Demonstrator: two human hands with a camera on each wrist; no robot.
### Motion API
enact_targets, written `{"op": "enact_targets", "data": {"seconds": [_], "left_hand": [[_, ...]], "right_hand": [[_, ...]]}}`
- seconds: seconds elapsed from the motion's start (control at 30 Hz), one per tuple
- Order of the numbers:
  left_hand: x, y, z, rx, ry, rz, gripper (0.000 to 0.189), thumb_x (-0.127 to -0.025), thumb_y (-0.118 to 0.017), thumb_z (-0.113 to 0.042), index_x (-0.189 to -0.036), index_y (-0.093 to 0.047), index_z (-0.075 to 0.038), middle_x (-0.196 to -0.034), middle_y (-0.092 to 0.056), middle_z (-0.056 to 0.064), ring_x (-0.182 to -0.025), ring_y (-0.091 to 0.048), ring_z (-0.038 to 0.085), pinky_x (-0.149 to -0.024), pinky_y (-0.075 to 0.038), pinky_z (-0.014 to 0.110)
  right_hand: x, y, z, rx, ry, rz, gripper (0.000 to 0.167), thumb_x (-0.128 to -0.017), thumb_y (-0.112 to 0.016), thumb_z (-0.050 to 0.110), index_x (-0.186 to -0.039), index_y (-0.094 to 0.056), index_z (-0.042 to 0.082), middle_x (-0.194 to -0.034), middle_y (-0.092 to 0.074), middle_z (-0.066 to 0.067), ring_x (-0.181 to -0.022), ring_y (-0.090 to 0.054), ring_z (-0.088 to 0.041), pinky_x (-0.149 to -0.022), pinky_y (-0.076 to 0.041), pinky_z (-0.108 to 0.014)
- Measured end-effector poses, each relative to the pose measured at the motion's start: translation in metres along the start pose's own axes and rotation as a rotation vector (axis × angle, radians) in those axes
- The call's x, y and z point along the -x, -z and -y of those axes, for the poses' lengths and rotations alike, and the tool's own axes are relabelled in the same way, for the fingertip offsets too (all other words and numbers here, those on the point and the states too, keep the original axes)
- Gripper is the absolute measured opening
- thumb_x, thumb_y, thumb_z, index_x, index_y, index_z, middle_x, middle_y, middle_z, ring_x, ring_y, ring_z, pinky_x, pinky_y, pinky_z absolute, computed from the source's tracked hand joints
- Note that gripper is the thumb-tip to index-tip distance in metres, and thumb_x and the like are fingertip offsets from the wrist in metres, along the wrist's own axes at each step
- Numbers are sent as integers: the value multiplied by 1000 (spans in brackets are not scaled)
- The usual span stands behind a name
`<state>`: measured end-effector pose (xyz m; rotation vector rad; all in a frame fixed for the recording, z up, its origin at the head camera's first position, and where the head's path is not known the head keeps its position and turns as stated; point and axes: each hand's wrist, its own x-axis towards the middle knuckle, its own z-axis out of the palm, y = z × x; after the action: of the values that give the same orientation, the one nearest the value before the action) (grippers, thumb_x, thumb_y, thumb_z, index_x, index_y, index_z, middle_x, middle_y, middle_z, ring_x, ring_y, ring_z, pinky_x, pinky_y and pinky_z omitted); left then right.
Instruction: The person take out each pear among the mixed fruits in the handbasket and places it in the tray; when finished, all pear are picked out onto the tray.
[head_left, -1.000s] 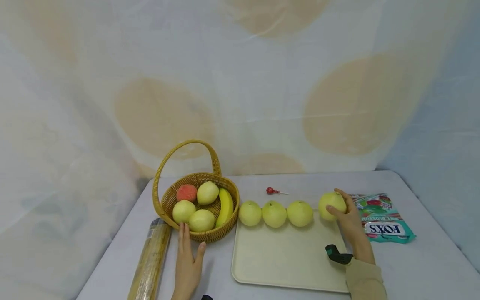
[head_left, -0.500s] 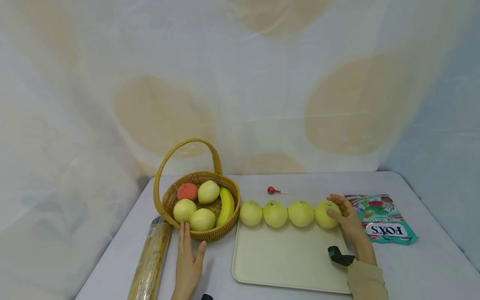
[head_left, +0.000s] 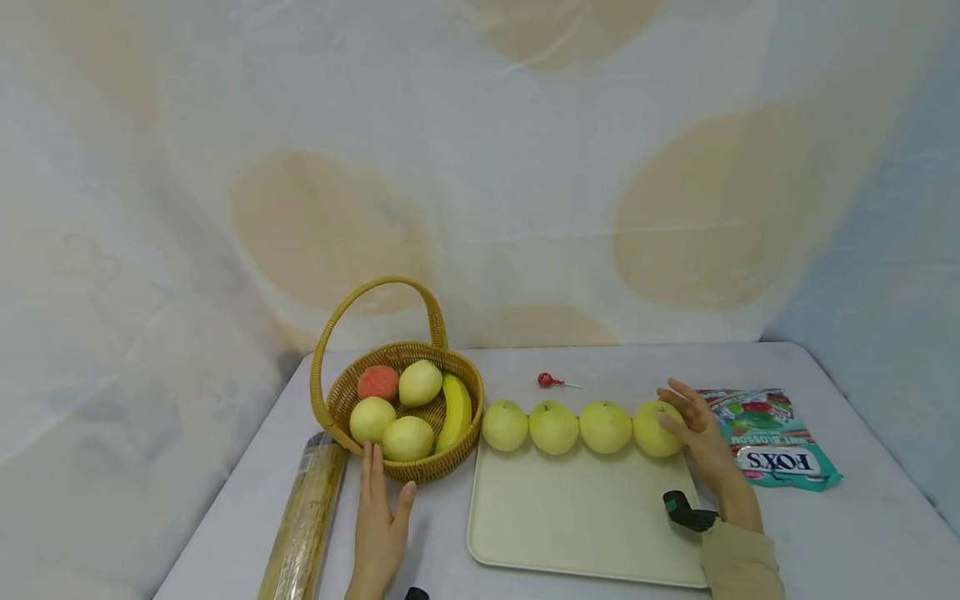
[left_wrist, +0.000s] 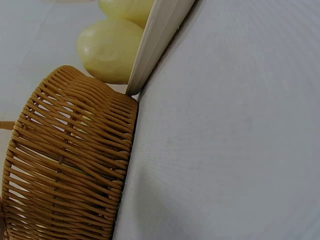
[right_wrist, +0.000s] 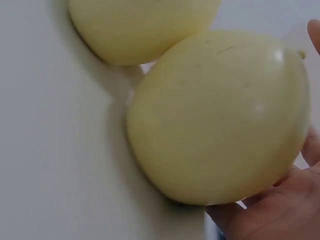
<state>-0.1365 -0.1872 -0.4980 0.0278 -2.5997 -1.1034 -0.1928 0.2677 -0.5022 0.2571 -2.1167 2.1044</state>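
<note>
Four-fruit wording aside, several round yellow-green pears stand in a row along the far edge of a cream tray (head_left: 585, 517). My right hand (head_left: 708, 446) is around the right side of the rightmost pear (head_left: 657, 429), its fingers loosened and spread; the right wrist view shows this pear (right_wrist: 220, 120) resting on the tray, with the thumb tip apart from it. My left hand (head_left: 378, 533) lies with straight fingers against the near side of a wicker basket (head_left: 427, 471). Inside the basket are a red peach (head_left: 378, 382), several pale green fruits (head_left: 408, 439) and a banana (head_left: 454, 412).
A red lollipop (head_left: 547, 380) lies behind the row. To the right of the tray is a green FOX'S candy bag (head_left: 776, 442). A long plastic-wrapped brown bundle (head_left: 303, 517) lies left of my left hand. The basket's handle (head_left: 360, 292) arches upward.
My right hand has lowered the rightmost pear leftward into the row, then loosened its fingers and drawn slightly away. The left hand keeps its place at the basket.
</note>
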Motion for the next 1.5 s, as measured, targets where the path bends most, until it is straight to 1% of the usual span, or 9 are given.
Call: {"op": "enact_targets", "data": {"seconds": [0.2,0.33,0.43,0.6,0.83,1.17,1.23,1.37,1.5], "left_hand": [[0,1,1,0,-15,-17,76,-98,-57,-25,-156,-12,-8,-164,-7,14,-147,-17,43,-112,-23,63],[-1,0,3,1,-18,-22,76,-98,-58,-24,-157,-12,-8,-164,-7,13,-147,-16,42,-112,-23,63],[-1,1,4,-4,-13,-20,76,-98,-57,-25,-157,-12,-8,-164,-6,13,-147,-16,42,-113,-23,63],[-2,2,4,-4,-8,-11,76,-99,-56,-26,-156,-11,-7,-164,-5,14,-147,-14,43,-112,-22,64],[-3,2,4,-5,-14,-6,75,-99,-55,-27,-157,-11,-8,-164,-4,13,-147,-15,44,-112,-22,65],[-1,-3,5,5,-12,-12,75,-98,-57,-27,-156,-13,-7,-164,-5,13,-147,-15,43,-113,-22,64],[-1,-4,4,5,-12,-11,75,-98,-56,-27,-156,-12,-7,-164,-5,13,-147,-15,43,-113,-22,64],[0,-3,3,3,-14,-13,75,-98,-56,-26,-156,-12,-7,-164,-5,14,-147,-16,43,-113,-23,64],[1,-2,1,3,-20,-19,75,-98,-57,-26,-156,-13,-6,-164,-6,14,-147,-16,42,-113,-23,62]], "right_hand": [[-2,0,16,62,79,-26,57,-98,-55,9,-150,-32,18,-132,-50,23,-120,-45,13,-91,-38,-2],[-2,0,24,53,108,-34,57,-98,-55,5,-150,-34,18,-132,-49,23,-121,-43,13,-91,-39,-2],[-2,-2,31,10,157,-43,57,-97,-53,0,-149,-35,14,-134,-50,21,-123,-43,11,-93,-39,-2],[-6,-10,46,-85,287,-25,55,-94,-49,-10,-146,-34,-1,-137,-53,12,-127,-47,3,-98,-41,-7],[-18,-34,58,-201,431,90,50,-92,-44,-20,-140,-34,-14,-139,-55,0,-130,-50,-7,-101,-45,-18],[-43,-90,69,-145,444,337,46,-91,-48,-15,-134,-33,-20,-139,-53,5,-128,-51,-7,-101,-46,-19],[-48,-102,70,-123,420,378,46,-92,-49,-13,-134,-34,-19,-139,-52,8,-128,-50,-6,-101,-46,-19],[-54,-125,72,-64,313,425,48,-93,-54,-5,-137,-38,-12,-135,-51,18,-125,-50,-1,-99,-46,-18],[-60,-148,72,-60,265,482,50,-94,-56,-1,-139,-37,-11,-137,-50,9,-126,-50,-5,-104,-46,-26]]}}
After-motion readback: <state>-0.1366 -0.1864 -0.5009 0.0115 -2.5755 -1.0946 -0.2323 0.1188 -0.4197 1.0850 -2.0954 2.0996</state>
